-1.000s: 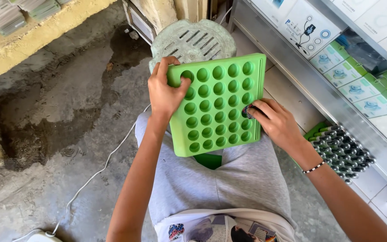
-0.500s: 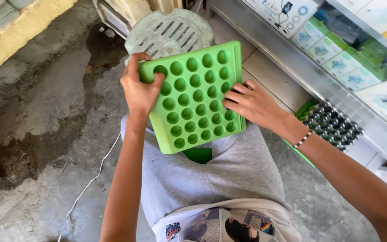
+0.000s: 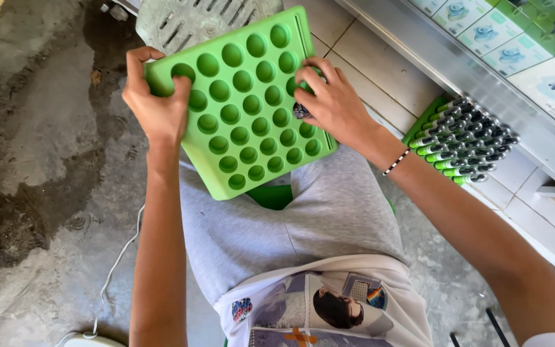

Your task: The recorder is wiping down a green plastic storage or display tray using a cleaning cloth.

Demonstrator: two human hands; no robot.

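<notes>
A matt, smooth green plastic tray (image 3: 242,106) with moulded round wells rests on soft grey cloth shorts (image 3: 290,225). The floor (image 3: 40,160) is rough, stained concrete, damp and dark in patches. A worn stool seat (image 3: 181,22) looks like weathered slotted plastic. Glossy metal-capped cylinders (image 3: 460,141) lie beside a brushed metal shelf edge (image 3: 457,64) and smooth pale tiles (image 3: 380,58).

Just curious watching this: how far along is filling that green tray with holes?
Barely begun. The green tray on the lap shows almost all holes empty. The left hand grips its corner; the right hand presses one small dark piece into a hole. The batteries alongside remain.
</notes>
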